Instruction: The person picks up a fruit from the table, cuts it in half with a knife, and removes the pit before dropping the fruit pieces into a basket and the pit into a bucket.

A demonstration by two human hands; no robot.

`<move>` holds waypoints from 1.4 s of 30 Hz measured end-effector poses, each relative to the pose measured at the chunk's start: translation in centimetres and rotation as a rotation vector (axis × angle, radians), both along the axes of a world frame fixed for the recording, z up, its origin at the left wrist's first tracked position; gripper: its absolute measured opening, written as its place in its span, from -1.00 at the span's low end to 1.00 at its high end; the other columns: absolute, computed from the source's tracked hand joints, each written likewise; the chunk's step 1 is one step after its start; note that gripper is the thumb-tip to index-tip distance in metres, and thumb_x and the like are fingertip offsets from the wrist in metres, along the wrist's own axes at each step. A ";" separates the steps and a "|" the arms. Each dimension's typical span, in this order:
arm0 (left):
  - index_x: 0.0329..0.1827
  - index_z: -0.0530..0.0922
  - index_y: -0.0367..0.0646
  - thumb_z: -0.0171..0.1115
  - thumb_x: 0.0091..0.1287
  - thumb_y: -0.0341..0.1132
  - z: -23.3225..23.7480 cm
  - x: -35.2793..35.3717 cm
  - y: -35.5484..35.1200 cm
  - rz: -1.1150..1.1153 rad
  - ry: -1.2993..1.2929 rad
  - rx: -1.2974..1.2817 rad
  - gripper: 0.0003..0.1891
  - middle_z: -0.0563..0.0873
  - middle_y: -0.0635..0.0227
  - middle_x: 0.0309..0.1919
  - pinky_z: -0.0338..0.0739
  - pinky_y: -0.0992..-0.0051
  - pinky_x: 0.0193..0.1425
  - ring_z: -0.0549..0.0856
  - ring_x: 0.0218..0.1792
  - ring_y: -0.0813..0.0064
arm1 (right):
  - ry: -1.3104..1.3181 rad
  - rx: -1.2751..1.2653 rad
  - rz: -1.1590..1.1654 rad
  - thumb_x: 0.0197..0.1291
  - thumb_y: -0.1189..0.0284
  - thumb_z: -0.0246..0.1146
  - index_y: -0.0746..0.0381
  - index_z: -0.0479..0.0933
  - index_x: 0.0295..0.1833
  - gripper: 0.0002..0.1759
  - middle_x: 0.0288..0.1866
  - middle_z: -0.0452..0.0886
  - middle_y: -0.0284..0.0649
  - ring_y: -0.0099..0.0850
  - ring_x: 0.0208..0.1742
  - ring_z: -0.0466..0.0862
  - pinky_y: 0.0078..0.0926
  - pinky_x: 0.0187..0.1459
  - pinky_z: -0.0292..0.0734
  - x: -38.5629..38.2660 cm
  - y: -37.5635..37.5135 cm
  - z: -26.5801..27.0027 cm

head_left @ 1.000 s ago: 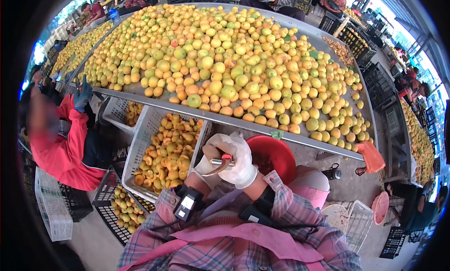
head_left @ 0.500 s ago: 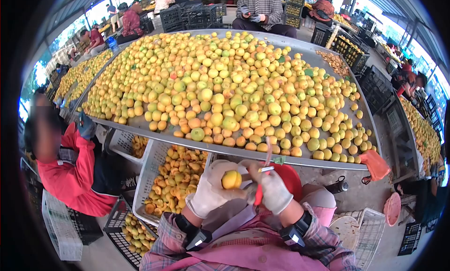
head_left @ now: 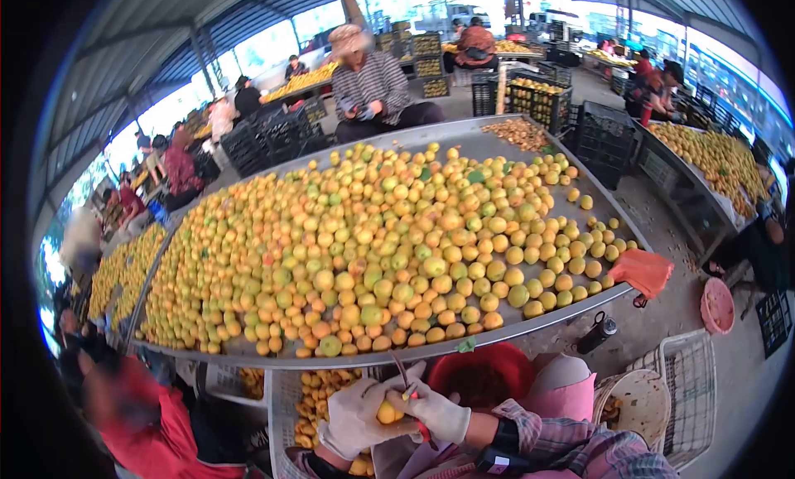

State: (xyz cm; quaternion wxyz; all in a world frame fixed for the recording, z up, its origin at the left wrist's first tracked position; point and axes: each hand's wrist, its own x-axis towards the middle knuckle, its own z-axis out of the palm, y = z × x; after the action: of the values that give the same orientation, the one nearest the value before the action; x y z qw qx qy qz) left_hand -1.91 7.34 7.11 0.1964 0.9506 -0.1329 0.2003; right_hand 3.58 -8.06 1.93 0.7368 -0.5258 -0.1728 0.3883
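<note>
A wide metal surface [head_left: 464, 148], heaped with yellow and green apricots [head_left: 373, 255], is seen filling the middle of the view, at 12 o'clock from the wearer's hands. Beneath its near edge, a white crate [head_left: 283, 413] of cut fruit is set at 9 o'clock from the hands, and a red bucket [head_left: 505, 359] at 1 o'clock. An orange cloth [head_left: 642, 272] is draped at the surface's edge at 2 o'clock.

Both hands are gloved in white and held together just below that edge. The left hand [head_left: 352, 417] is closed around a single apricot [head_left: 387, 413], cupped between thumb and fingers. The right hand [head_left: 439, 414] is clenched on a red-handled knife [head_left: 423, 432], whose thin blade is raised beside the fruit; contact cannot be made out.

The apricot is judged small, light and soft, easily bruised, with smooth skin that may turn slippery once cut. It is best gripped gently around its sides, with the seam left exposed.
</note>
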 end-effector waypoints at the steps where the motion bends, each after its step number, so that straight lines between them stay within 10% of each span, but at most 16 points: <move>1: -0.28 0.62 -0.24 0.63 -0.38 -0.01 0.1 0.2 -0.2 -0.012 -0.010 -0.001 -0.37 0.66 0.25 -0.43 0.61 0.34 -0.39 0.68 -0.42 0.21 | -0.060 0.027 0.032 0.39 0.08 0.18 0.25 0.57 -0.19 -0.59 -0.67 0.42 -0.41 -0.63 -0.73 0.39 -0.66 -0.68 0.25 0.2 -0.4 0.3; 6: -0.29 0.66 -0.11 0.58 -0.22 0.17 -1.4 1.0 0.4 -0.110 -0.041 0.059 -0.41 0.65 0.32 -0.45 0.59 0.41 -0.44 0.67 -0.48 0.32 | 0.148 0.083 0.124 0.42 0.05 0.11 0.13 0.48 -0.33 -0.60 -0.70 0.37 -0.44 -0.63 -0.75 0.34 -0.67 -0.69 0.16 0.2 -0.3 -2.2; 8: -0.26 0.67 -0.11 0.59 -0.22 0.13 -0.7 1.1 -0.2 -0.115 -0.017 0.006 -0.42 0.67 0.35 -0.42 0.61 0.40 -0.40 0.68 -0.42 0.31 | 0.253 0.121 0.166 0.42 0.10 0.13 0.18 0.38 0.21 -0.55 -0.52 0.52 -0.35 -0.61 -0.69 0.43 -0.70 -0.68 0.26 0.2 -0.6 -2.0; 12: -0.24 0.67 -0.14 0.60 -0.22 0.06 -0.5 1.1 -1.0 -0.075 -0.055 -0.009 -0.44 0.68 0.36 -0.39 0.62 0.36 -0.34 0.68 -0.36 0.28 | -0.006 0.122 0.062 0.44 0.20 0.11 0.24 0.49 -0.01 -0.69 -0.44 0.46 -0.33 -0.61 -0.62 0.46 -0.65 -0.64 0.28 0.1 -0.5 -2.2; 14: -0.35 0.63 -0.18 0.61 -0.34 -0.11 -0.4 1.4 -1.5 -0.069 -0.087 -0.107 -0.50 0.64 0.26 -0.43 0.60 0.29 -0.30 0.66 -0.38 0.15 | 0.296 0.023 0.116 0.36 0.37 0.11 0.30 0.44 0.17 -0.66 -0.35 0.45 -0.26 -0.55 -0.48 0.53 -0.60 -0.54 0.39 0.6 -1.1 -1.6; 15: -0.35 0.63 -0.19 0.60 -0.32 -0.11 -0.5 1.6 -1.8 -0.058 -0.117 -0.114 -0.51 0.64 0.26 -0.44 0.59 0.29 -0.31 0.65 -0.37 0.14 | -0.552 -0.070 0.121 0.26 0.44 0.12 0.33 0.38 0.27 -0.54 -0.29 0.51 -0.19 -0.49 -0.30 0.58 -0.55 -0.42 0.47 0.9 -1.2 -3.0; 20: -0.25 0.55 -0.13 0.60 -0.23 -0.23 -2.1 1.6 -2.6 -0.034 -0.152 -0.250 -0.52 0.59 0.26 -0.40 0.56 0.26 -0.28 0.62 -0.35 0.16 | -0.823 0.084 -0.192 0.32 0.48 0.03 0.36 0.40 0.24 -0.60 -0.16 0.60 -0.16 -0.47 -0.24 0.60 -0.59 -0.36 0.49 1.0 -1.9 -2.4; 22: -0.35 0.61 -0.12 0.58 -0.09 -0.16 -2.7 1.9 -3.4 0.155 -0.168 -0.385 -0.65 0.62 0.32 -0.40 0.56 0.29 -0.16 0.62 -0.33 0.23 | 0.534 0.304 -0.015 0.47 0.27 -0.09 0.27 0.45 0.11 -0.65 -0.37 0.56 -0.22 -0.42 -0.51 0.52 -0.53 -0.53 0.37 1.3 -2.7 -0.8; 24: -0.14 0.57 -0.15 0.55 -0.07 -0.26 -3.6 1.3 -3.7 0.124 -0.166 -0.513 -0.57 0.64 0.24 -0.23 0.55 0.23 -0.12 0.63 -0.15 0.15 | 0.117 0.213 -0.019 0.49 0.14 -0.13 0.25 0.45 0.14 -0.56 -0.35 0.58 -0.18 -0.43 -0.60 0.46 -0.52 -0.60 0.30 1.8 -3.2 -0.3; 28: -0.03 0.55 -0.20 0.53 -0.05 -0.31 -5.9 0.1 -2.0 0.246 -0.261 -0.368 -0.50 0.67 0.16 -0.22 0.58 0.20 -0.10 0.64 -0.16 0.04 | 0.664 0.368 -0.180 0.49 0.18 -0.05 0.20 0.46 0.11 -0.64 -0.23 0.65 -0.14 -0.44 -0.45 0.60 -0.56 -0.50 0.44 3.1 -3.7 -0.2; 35: 0.03 0.59 -0.26 0.45 0.08 -0.12 -14.3 -7.4 6.1 0.901 0.066 -0.227 -0.48 0.68 -0.01 -0.15 0.61 0.16 -0.10 0.68 -0.12 0.01 | 0.564 0.248 -0.293 0.37 0.45 0.05 0.21 0.40 0.21 -0.68 -0.09 0.67 -0.03 -0.34 -0.42 0.67 -0.49 -0.53 0.49 3.3 -4.3 -2.5; 40: 0.22 0.48 -0.34 0.43 0.12 -0.03 -17.5 -10.1 9.5 0.928 0.236 0.076 -0.30 0.67 -0.01 -0.08 0.61 0.18 -0.01 0.68 -0.10 0.00 | 0.491 0.176 -0.313 0.31 0.52 0.14 0.25 0.37 0.29 -0.57 -0.12 0.66 -0.08 -0.31 -0.40 0.70 -0.47 -0.52 0.56 3.1 -4.0 -2.2; 42: 0.22 0.46 -0.35 0.39 0.20 -0.11 -16.3 -8.6 7.7 0.914 0.210 -0.257 -0.38 0.66 0.01 -0.06 0.61 0.23 -0.01 0.69 -0.11 0.01 | 0.450 0.144 -0.308 0.29 0.55 0.17 0.26 0.36 0.31 -0.54 -0.13 0.66 -0.11 -0.31 -0.40 0.71 -0.46 -0.52 0.58 2.6 -3.8 -2.3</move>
State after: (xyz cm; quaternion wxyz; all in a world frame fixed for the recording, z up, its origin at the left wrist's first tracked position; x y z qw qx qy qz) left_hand -10.56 15.00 -9.15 0.2166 0.8947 0.3446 0.1840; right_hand 6.16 -11.90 -0.41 0.8426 -0.3926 0.0498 0.3654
